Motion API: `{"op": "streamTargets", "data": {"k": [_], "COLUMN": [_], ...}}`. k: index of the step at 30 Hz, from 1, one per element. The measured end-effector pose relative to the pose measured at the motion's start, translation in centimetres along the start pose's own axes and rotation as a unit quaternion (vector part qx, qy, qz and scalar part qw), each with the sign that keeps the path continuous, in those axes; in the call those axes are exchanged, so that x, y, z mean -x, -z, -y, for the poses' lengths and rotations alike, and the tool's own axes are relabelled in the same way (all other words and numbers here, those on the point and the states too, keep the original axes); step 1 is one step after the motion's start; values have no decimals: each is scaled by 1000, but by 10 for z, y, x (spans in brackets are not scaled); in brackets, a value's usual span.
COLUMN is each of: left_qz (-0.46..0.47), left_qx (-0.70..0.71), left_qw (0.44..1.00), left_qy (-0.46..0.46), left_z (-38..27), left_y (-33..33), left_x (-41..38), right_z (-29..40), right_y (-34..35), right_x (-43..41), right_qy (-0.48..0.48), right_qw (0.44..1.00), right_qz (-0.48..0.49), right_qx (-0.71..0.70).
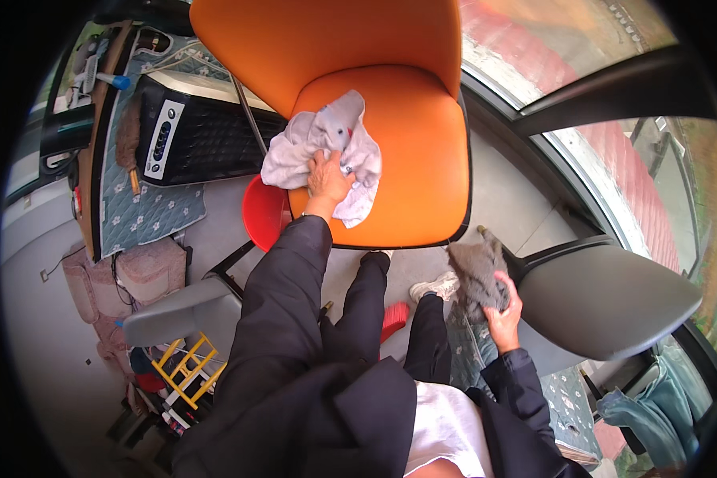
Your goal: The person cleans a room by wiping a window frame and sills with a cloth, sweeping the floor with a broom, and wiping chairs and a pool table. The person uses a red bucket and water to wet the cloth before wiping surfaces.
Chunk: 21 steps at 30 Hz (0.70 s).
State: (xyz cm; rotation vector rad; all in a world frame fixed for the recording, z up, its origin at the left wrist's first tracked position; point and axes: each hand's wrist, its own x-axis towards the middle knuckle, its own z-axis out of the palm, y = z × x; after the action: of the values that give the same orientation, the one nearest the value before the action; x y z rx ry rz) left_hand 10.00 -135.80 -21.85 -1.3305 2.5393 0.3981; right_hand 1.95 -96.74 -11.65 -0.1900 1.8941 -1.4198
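Observation:
An orange padded chair [418, 167] stands directly before me, its backrest at the far side. On its seat lies a crumpled pale pinkish-white cloth [361, 158] with small dark and red marks. My left hand [328, 182] reaches across from above, its fingers bent into the cloth's near middle. Off the chair's front right corner, my right hand [505, 316] grips a bunched grey-brown cloth [475, 272]. That cloth hangs above the floor, beside a grey chair; part of it is hidden by my fingers.
A red bucket [260, 212] stands left of the orange chair, near a black speaker-like box [206, 137] with a control panel. Grey chairs [603, 299] [179, 313] flank me. A red-bristled brush [395, 316] lies between my feet. Large windows [615, 161] run along the right.

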Motion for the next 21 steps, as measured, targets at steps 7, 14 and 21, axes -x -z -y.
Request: {"op": "streamTargets", "data": {"k": [7, 14, 21], "left_qz": [56, 43, 25], "left_qx": [529, 514, 545], "left_qw": [847, 852, 827], "left_qy": [15, 89, 134], "left_z": [73, 136, 163], "left_y": [26, 30, -13], "left_x": [81, 137, 135], "right_z": [47, 94, 62], "right_y": [-69, -204, -130], "right_x": [-160, -351, -324], "right_qy": [207, 434, 222], "right_qw": [972, 771, 728], "right_qz": [-11, -2, -15], "right_qx": [108, 467, 649]}}
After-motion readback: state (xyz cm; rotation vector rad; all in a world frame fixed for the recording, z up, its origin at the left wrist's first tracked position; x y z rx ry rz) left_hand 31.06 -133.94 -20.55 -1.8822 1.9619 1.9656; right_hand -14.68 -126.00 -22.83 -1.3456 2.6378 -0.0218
